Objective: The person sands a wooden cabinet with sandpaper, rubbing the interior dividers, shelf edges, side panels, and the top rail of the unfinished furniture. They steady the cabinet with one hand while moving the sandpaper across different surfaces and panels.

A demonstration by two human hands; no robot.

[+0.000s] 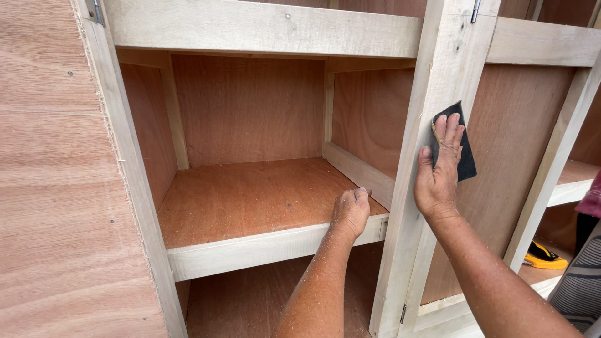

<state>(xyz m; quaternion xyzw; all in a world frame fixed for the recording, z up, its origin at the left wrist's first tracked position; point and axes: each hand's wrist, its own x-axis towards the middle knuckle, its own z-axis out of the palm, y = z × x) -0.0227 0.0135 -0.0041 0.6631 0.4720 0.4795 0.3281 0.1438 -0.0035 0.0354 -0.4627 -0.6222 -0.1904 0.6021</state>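
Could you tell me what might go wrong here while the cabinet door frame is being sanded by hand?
The right hand presses the dark sandpaper against the door frame with bare fingers, so a splinter from the rough edge is possible. The hinged door could swing, as only the left hand on the shelf edge braces the person.

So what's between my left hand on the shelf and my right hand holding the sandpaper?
In the head view, only the pale upright door frame lies between the left hand and right hand pressing sandpaper.
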